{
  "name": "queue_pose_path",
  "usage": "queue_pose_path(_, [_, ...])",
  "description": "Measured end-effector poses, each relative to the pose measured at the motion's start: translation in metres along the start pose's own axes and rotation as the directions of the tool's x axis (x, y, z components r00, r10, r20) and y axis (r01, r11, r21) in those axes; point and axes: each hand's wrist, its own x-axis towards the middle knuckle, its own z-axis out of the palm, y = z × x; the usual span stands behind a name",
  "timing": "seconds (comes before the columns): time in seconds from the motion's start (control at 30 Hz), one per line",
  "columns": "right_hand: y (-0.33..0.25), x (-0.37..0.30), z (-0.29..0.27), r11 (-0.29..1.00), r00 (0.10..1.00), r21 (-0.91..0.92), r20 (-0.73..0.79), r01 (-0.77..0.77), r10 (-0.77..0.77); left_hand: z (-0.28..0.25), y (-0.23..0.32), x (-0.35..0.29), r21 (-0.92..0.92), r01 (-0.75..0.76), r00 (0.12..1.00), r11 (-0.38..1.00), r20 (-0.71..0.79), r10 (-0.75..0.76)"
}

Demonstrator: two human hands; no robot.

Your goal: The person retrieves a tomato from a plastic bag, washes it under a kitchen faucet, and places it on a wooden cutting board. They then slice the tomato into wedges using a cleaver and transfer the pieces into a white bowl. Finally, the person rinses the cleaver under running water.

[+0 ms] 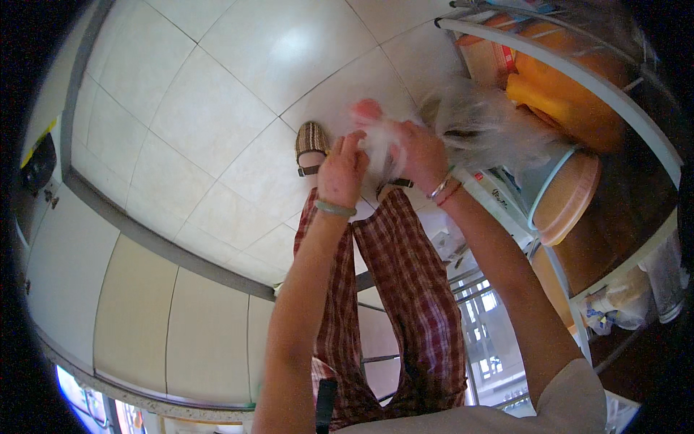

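Note:
Over the tiled floor, both my hands meet at a crumpled, clear plastic bag (491, 134), blurred by motion, which spreads out to the right. My right hand (423, 155) is closed on the gathered part of the bag. Beside it, my left hand (343, 173) has its fingers bent together at the whitish edge of the plastic. A small pinkish-red piece (366, 110) shows just beyond my fingertips; blur hides whether it is part of the bag or a separate thing. What the bag contains, if anything, cannot be made out.
A rack with a white frame (578, 58) stands at the right, with orange cloth (557, 101) on it. Below lies a tilted basin (567, 199) with a pale blue rim. Cream cabinet doors (134, 315) line the lower left. My slippered foot (311, 141) rests on the floor tiles (217, 108).

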Motion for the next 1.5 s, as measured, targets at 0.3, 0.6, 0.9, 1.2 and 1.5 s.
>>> queue_pose_path(0.3, [0.066,0.008,0.032,0.855,0.971,0.493,-0.077,-0.161,0.227,-0.014,-0.028,0.009,-0.116,0.239,0.941,0.964,-0.217,-0.26])
queue_pose_path(0.6, [0.058,0.004,0.01,0.764,0.87,0.475,0.008,-0.437,0.492,-0.023,-0.023,0.03,-0.527,0.554,0.69,0.644,-0.142,-0.71])
queue_pose_path(0.9, [0.025,0.007,-0.012,-0.057,0.744,0.949,0.279,-0.309,0.607,-0.031,-0.021,-0.007,0.106,0.229,0.873,0.968,-0.462,-0.156])
queue_pose_path(1.2, [-0.006,0.024,-0.014,0.256,0.802,0.877,0.207,-0.406,0.56,0.02,0.033,0.033,-0.027,-0.217,0.976,0.976,0.004,0.217])
queue_pose_path(1.5, [-0.018,0.017,-0.032,-0.004,0.797,0.888,0.415,-0.46,0.438,0.057,-0.071,0.096,0.306,0.051,0.997,0.951,-0.069,-0.031])
